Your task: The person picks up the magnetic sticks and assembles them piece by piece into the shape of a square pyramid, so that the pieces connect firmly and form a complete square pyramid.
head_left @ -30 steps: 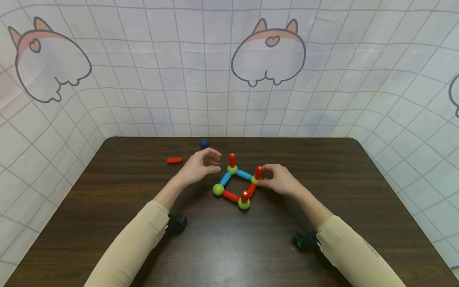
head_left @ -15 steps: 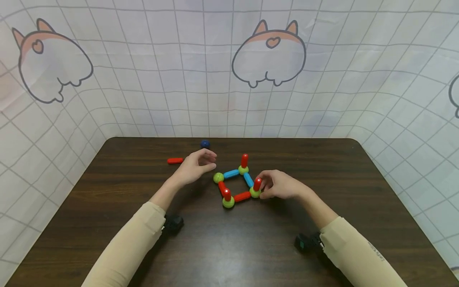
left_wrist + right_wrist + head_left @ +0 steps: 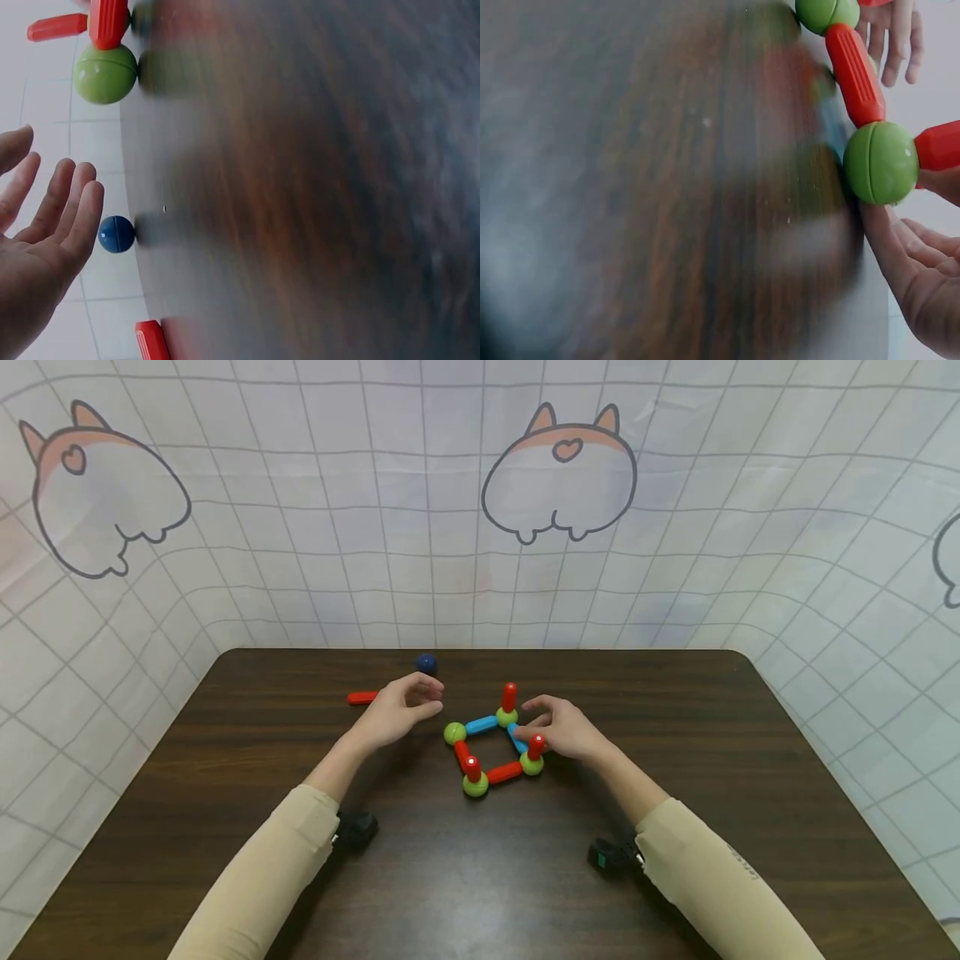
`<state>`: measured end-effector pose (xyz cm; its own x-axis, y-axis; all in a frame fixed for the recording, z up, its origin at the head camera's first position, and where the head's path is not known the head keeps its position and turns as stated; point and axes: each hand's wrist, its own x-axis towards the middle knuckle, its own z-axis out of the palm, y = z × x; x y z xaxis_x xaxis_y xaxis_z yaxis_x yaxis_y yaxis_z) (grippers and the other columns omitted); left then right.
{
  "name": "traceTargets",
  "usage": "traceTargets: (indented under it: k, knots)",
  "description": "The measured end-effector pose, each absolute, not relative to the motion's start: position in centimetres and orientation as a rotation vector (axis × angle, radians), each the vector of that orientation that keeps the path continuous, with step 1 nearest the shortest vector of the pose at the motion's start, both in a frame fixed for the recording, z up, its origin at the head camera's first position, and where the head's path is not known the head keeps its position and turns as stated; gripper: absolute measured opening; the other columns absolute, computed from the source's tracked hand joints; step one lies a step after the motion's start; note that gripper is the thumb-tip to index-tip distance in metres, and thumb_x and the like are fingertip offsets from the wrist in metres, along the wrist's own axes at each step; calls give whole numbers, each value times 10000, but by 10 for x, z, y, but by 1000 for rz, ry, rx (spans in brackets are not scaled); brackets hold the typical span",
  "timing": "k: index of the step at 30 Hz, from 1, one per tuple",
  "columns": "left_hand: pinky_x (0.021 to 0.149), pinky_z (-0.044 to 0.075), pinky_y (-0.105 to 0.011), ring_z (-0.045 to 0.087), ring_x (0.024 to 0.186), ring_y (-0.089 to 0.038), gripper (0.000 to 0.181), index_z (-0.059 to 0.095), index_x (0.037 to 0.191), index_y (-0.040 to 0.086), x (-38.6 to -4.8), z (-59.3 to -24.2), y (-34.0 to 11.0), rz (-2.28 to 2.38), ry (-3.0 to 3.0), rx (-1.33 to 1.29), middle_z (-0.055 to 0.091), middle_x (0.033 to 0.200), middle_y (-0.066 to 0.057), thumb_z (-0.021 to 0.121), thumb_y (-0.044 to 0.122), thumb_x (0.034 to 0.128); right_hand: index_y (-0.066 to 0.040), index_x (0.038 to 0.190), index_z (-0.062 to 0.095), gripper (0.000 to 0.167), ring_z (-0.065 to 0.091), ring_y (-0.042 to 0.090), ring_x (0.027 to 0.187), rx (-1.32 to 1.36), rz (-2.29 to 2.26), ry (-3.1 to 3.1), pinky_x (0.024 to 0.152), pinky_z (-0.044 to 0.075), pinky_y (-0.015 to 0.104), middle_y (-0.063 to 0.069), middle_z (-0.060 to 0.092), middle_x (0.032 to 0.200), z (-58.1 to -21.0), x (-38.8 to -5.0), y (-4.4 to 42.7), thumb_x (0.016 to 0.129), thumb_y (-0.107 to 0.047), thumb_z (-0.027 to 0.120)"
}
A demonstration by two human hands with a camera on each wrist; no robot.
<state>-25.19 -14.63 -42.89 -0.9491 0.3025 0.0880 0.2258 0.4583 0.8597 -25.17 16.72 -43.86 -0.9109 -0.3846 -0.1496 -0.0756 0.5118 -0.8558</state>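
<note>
A square frame of green balls joined by red rods (image 3: 505, 772) and blue rods (image 3: 481, 725) lies on the table. Red rods stand upright on three of its corners; the left green ball (image 3: 454, 733) bears none. My right hand (image 3: 567, 728) reaches in at the frame's right side, thumb over the right-hand blue rod and fingers near the back green ball (image 3: 507, 717), curled round nothing. In the right wrist view a green ball (image 3: 881, 163) partly hides its fingers. My left hand (image 3: 401, 710) hovers left of the frame, fingers relaxed and holding nothing.
A dark blue ball (image 3: 426, 663) sits near the table's back edge, behind my left hand. A loose red rod (image 3: 362, 698) lies to its left, partly covered by that hand. A white gridded curtain (image 3: 375, 527) rises behind the dark wooden table (image 3: 465, 877).
The frame has turned on the table, its bare ball moving from front left to back left. My right hand has come off the right corner, moving back and left; my left hand drifted slightly left.
</note>
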Motion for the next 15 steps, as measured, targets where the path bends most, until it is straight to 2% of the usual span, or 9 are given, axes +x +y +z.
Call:
traceTargets:
  k: [4,10,15]
  knots:
    - [982,488,-485,611,1151,-283,346,617,1308,1,-252,-429,-151,1513,2629,474,656,1253,-147,691,145,1002,-12,1442,514,607,702,237,928,-415,-1309,2472,842,547,417,115,742,1059,-439,-253,165,932,-212,776]
    - [981,486,-495,600,1166,-305,325,637,1302,7,-251,-427,-159,1458,2681,428,658,1258,-133,673,153,1014,-34,1478,491,641,690,216,854,-407,-1273,2482,793,551,378,81,734,999,-439,-250,168,925,-194,773]
    - [998,467,-504,605,1165,-317,293,667,1275,21,-252,-425,-167,1381,2792,386,676,1229,-123,668,156,1015,8,1485,467,653,696,206,809,-400,-1267,2476,769,570,368,93,721,988,-438,-244,171,932,-186,756]
